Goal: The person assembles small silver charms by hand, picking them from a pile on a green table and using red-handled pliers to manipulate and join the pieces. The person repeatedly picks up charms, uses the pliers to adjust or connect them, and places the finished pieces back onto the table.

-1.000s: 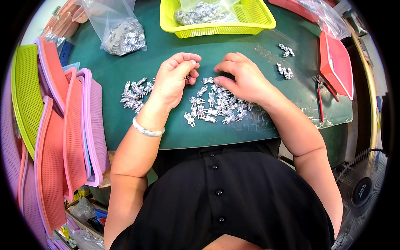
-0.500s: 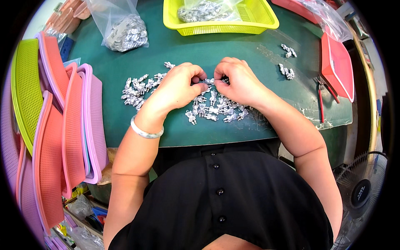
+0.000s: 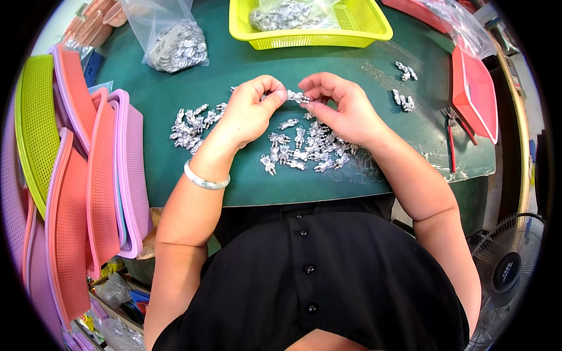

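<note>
A small silver bear-shaped metal charm (image 3: 298, 97) is held up above the green table, between my two hands. My left hand (image 3: 253, 110) pinches one end of it between thumb and forefinger. At its other end, the curled fingers and thumb of my right hand (image 3: 344, 110) close on the charm. Below my hands lies a loose pile of similar silver charms (image 3: 300, 154), partly hidden by my right hand. Another heap of charms (image 3: 190, 128) rests beside my left wrist, which wears a pale bangle (image 3: 205, 182).
Two small clusters of charms (image 3: 403, 100) lie at the right, near red-handled pliers (image 3: 451, 140) and a pink tray (image 3: 473, 93). A yellow-green basket (image 3: 313, 41) and a clear bag of metal pieces (image 3: 178, 48) stand at the back. Stacked plastic baskets (image 3: 105, 181) crowd the left; a fan (image 3: 507, 271) stands lower right.
Both hands have risen away from the pile and moved slightly farther back. The charm between them now shows clearly, and the right fingers have opened out somewhat.
</note>
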